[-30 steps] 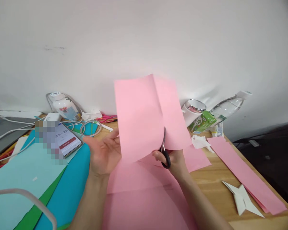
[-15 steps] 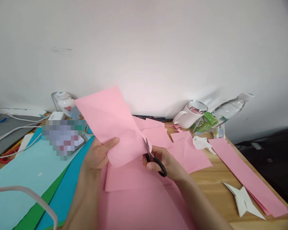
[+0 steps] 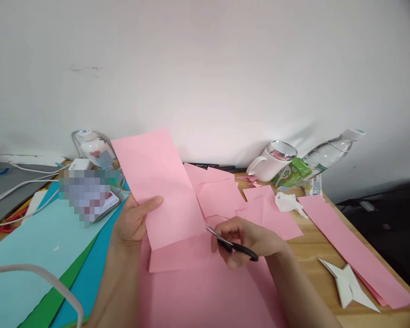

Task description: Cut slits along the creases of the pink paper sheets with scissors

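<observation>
My left hand (image 3: 135, 216) pinches a pink paper sheet (image 3: 164, 182) by its left edge, thumb on the front, and holds it up above the table. A pair of black-handled scissors (image 3: 237, 248) is in my right hand (image 3: 246, 232), fingers around the handles. The metal blades point up and left, with their tips near the sheet's lower right corner; whether they touch it I cannot tell. Below lie a folded-looking pink sheet (image 3: 177, 257) and a larger pink sheet (image 3: 205, 300). Several cut pink pieces (image 3: 222, 198) are spread behind my right hand.
On the right are pink strips (image 3: 355, 250), a white folded paper star (image 3: 348, 284), crumpled tissue (image 3: 289, 202), a white mug (image 3: 271, 161), a green carton (image 3: 292, 173) and a clear bottle (image 3: 331, 152). Left are blue sheets (image 3: 30, 246), a phone (image 3: 109, 207), cables and another bottle (image 3: 97, 150).
The scissors have come away from the sheet's right edge, moving right and down with my right hand, and their blades look closer together. The pink sheet has lowered and turned slightly more upright.
</observation>
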`<state>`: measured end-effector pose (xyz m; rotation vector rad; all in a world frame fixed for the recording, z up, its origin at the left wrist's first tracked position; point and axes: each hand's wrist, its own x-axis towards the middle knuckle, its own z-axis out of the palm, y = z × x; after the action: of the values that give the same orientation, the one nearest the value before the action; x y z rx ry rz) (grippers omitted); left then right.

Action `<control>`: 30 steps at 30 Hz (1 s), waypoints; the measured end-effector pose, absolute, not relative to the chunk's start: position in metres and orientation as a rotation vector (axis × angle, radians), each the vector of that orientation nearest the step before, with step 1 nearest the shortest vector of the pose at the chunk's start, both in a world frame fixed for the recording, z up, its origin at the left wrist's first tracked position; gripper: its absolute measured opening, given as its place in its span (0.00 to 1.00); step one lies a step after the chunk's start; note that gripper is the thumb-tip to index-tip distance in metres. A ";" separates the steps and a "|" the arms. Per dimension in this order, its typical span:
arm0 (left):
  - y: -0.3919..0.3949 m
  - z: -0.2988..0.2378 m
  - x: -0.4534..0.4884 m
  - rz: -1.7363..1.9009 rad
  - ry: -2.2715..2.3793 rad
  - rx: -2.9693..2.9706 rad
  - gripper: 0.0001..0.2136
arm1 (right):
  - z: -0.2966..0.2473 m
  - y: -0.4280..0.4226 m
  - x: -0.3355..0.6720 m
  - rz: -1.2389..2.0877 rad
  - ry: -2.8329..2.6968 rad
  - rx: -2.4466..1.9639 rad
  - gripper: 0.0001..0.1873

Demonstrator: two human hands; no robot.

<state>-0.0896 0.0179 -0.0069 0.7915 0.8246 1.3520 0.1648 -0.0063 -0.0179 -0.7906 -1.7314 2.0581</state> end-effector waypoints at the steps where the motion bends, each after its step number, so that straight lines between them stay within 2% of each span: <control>1: 0.017 -0.007 -0.091 1.370 0.817 0.780 0.25 | -0.018 -0.006 0.167 2.080 -1.721 -0.700 0.21; 3: 0.015 -0.009 -0.092 1.388 0.803 0.741 0.26 | -0.021 -0.006 0.167 1.927 -1.565 -0.561 0.23; 5: 0.011 -0.010 -0.089 1.362 0.777 0.685 0.27 | -0.025 -0.004 0.161 1.580 -1.278 -0.610 0.18; 7: 0.007 -0.010 -0.084 1.307 0.741 0.647 0.25 | -0.029 -0.003 0.153 1.385 -1.124 -0.703 0.14; 10: 0.003 -0.010 -0.074 1.222 0.700 0.681 0.22 | -0.033 -0.001 0.139 1.449 -1.077 -0.756 0.15; 14: 0.001 -0.006 -0.071 1.107 0.726 0.723 0.17 | -0.033 -0.001 0.130 1.610 -0.983 -0.807 0.23; 20: 0.004 0.003 -0.074 1.066 0.788 0.713 0.15 | -0.024 0.003 0.144 1.527 -0.932 -0.939 0.23; 24: 0.013 0.004 -0.073 1.046 0.891 0.719 0.19 | -0.014 0.004 0.165 1.055 -0.965 -1.185 0.20; 27: 0.020 -0.002 -0.071 1.049 0.934 0.795 0.18 | -0.009 0.005 0.176 0.842 -1.012 -1.284 0.21; 30: 0.024 -0.007 -0.068 1.081 0.962 0.862 0.18 | -0.008 0.004 0.178 0.556 -1.032 -1.375 0.17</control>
<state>-0.0684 0.0244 -0.0072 0.8623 0.9625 1.0812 0.1780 0.0044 -0.0083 -1.3752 -1.0317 0.5556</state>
